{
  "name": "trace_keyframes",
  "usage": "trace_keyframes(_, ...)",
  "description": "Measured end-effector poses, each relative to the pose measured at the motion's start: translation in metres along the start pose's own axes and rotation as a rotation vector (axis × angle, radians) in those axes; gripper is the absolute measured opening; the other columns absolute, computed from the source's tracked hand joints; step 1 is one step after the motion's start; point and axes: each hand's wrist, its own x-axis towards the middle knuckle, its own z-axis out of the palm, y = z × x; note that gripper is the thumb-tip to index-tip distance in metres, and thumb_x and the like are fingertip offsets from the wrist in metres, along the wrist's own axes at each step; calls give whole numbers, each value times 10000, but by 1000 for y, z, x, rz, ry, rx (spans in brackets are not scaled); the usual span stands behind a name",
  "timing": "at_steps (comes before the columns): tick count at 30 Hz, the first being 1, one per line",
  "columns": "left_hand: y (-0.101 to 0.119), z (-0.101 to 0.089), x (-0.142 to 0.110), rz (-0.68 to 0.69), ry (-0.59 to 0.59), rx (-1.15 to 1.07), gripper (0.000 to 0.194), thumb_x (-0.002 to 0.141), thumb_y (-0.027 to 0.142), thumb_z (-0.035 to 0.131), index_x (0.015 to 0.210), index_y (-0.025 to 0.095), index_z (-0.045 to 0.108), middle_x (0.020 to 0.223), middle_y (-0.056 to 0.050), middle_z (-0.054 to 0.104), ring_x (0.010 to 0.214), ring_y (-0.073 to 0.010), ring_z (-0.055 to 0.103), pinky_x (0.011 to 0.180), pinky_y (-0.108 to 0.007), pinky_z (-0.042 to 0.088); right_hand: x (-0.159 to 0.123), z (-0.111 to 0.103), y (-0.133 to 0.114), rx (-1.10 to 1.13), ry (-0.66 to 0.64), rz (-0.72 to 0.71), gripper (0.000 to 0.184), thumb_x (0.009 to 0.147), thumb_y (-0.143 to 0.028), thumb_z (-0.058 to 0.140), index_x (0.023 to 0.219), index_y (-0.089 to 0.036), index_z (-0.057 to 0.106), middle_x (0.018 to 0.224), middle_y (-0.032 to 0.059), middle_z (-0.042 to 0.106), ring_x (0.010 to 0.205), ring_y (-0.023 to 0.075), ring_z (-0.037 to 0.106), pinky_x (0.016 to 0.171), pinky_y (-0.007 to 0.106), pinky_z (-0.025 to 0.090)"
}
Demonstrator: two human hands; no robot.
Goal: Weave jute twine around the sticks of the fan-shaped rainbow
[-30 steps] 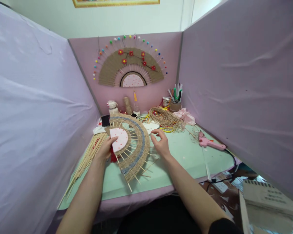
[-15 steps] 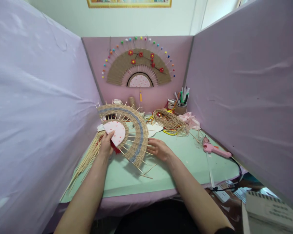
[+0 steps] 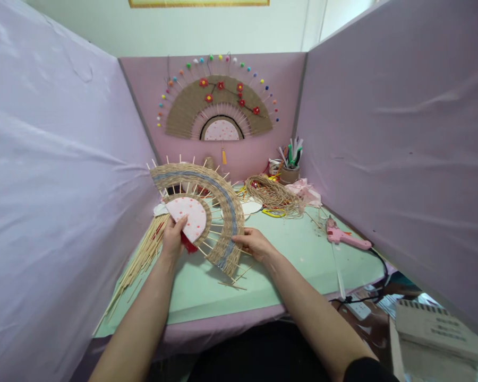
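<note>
A woven half-round fan (image 3: 219, 191) is held tilted over the table, its sticks poking out past a twine band with a blue-grey stripe. My left hand (image 3: 174, 236) grips it at the pink spotted half-disc (image 3: 193, 215), thumb on the front and the other fingers hidden behind. At the band's lower right, my right hand (image 3: 257, 244) pinches the outer edge, thumb over the front. A red tassel (image 3: 188, 244) hangs beneath the half-disc, close to my left hand. Below the fan, a few loose sticks (image 3: 233, 286) lie on the green tabletop.
A bundle of thin sticks (image 3: 137, 265) lies at the left. Coiled twine (image 3: 273, 195) and a cup of tools (image 3: 290, 172) sit at the back right. A pink glue gun (image 3: 347, 237) rests at the right, its cord over the edge. A finished fan (image 3: 223, 103) hangs on the back panel.
My right hand has closed on the fan's outer edge, where it was loosely open beside it. The fan has risen slightly, and the whole view has shifted a little.
</note>
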Motion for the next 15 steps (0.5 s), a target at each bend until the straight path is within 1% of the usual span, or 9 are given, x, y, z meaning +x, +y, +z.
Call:
trace_keyframes(2,2,-2,2,10,16,1,354,648,175,728,987,212,634,926,-21,709,874,-186,667,827,-320,535,0,-1,-1,3,31,-10,190,580,-185,765,750,-163,681,707,14,702,614,118,633,621,233,505)
trace_keyframes(4,3,-3,4,16,23,4,342,653,172,723,983,208,638,930,-26,710,881,-189,666,835,-324,533,1,-3,-2,18,25,-5,187,589,-193,765,748,-160,673,719,21,702,625,122,637,633,237,509)
trace_keyframes(6,3,-4,5,18,25,10,333,664,171,713,987,209,641,946,-30,709,895,-192,663,844,-325,528,0,-5,-2,48,-11,12,219,599,-209,767,786,-163,663,773,33,709,673,131,654,666,247,517)
trace_keyframes(9,3,-4,6,49,47,-3,333,674,168,705,996,224,640,974,-22,705,895,-174,659,844,-308,522,-1,-7,-3,92,-77,48,282,625,-257,768,866,-179,645,852,46,709,736,142,670,698,266,526)
trace_keyframes(12,2,-3,6,101,77,-12,339,682,181,704,1008,238,634,1010,-16,695,911,-162,650,838,-288,517,-4,-5,-2,94,-151,92,308,629,-270,770,896,-183,645,858,46,705,728,137,670,698,265,526)
trace_keyframes(15,2,-2,5,141,102,9,325,692,214,703,1007,242,626,1040,-25,686,952,-174,639,833,-290,519,-5,0,1,90,-153,117,322,606,-244,779,895,-190,646,870,42,706,728,139,664,700,288,533)
